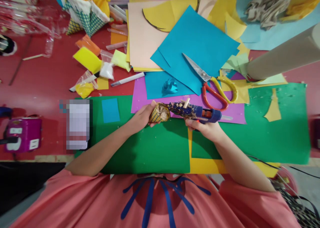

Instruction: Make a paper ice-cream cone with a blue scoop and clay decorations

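In my right hand (203, 126) is a blue hot glue gun (183, 109), its barrel crusted with dried residue and a clear glue stick (227, 118) poking from the back. Its nozzle points left, at a small yellow-and-dark checked fabric piece (160, 112) with crumpled pale stuffing showing inside. My left hand (143, 116) holds that piece from the left side, fingers closed around it. Whether the nozzle touches the fabric I cannot tell. Beneath both hands lie green sheets (150, 151) and a purple sheet (140, 97).
Scissors (205, 76) with red and yellow handles rest on blue sheets (190, 37) just beyond the glue gun. A pale cylinder (285, 52) stands at right. Clay packets (87, 59), a marker (127, 79) and a pixelated phone-like object (78, 124) lie left. A cable (262, 161) runs at lower right.
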`<state>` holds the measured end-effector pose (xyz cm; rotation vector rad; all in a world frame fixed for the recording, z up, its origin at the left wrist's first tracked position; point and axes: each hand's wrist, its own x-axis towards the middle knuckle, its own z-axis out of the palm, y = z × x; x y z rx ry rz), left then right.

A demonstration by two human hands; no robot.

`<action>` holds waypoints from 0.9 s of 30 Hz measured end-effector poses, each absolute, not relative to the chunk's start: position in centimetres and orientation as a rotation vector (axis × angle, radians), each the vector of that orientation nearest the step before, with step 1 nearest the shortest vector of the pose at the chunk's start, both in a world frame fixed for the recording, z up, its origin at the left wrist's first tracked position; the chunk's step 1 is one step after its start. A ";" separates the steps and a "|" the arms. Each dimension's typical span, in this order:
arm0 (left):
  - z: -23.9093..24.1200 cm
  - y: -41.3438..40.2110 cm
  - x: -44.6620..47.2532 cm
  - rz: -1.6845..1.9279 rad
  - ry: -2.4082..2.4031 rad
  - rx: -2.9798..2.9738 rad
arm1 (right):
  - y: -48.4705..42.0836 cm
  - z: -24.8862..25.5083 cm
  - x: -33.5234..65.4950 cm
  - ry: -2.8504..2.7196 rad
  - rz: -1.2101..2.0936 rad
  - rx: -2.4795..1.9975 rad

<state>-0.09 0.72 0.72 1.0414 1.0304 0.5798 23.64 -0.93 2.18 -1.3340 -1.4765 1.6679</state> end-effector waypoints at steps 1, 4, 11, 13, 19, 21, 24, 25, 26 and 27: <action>0.7 0.7 -0.1 0.591 1.027 1.038 | -0.9 2.2 23.7 -1.472 1.668 -1.337; 0.3 0.7 -0.2 0.634 1.001 1.022 | -0.8 2.1 23.6 -1.463 1.669 -1.347; 0.3 0.7 -0.5 0.691 0.983 1.077 | -0.7 2.5 23.5 -1.462 1.595 -1.373; 0.6 0.7 -0.5 0.695 0.989 1.104 | -0.7 2.6 23.5 -1.463 1.596 -1.380; 0.7 0.8 -0.6 0.712 0.983 1.152 | -0.6 2.8 23.5 -1.450 1.611 -1.395; 0.6 0.8 -0.8 0.726 0.978 1.165 | -0.5 2.9 23.5 -1.450 1.598 -1.414; 0.4 0.8 -1.0 0.755 0.974 1.168 | -0.5 2.9 23.5 -1.442 1.595 -1.435; 0.3 0.8 -1.1 0.766 0.978 1.168 | -0.4 2.9 23.5 -1.440 1.599 -1.442; 0.2 0.8 -1.2 0.774 0.982 1.171 | -0.4 2.9 23.5 -1.440 1.602 -1.447; 0.1 0.8 -1.2 0.780 0.985 1.179 | -0.4 2.9 23.5 -1.440 1.603 -1.450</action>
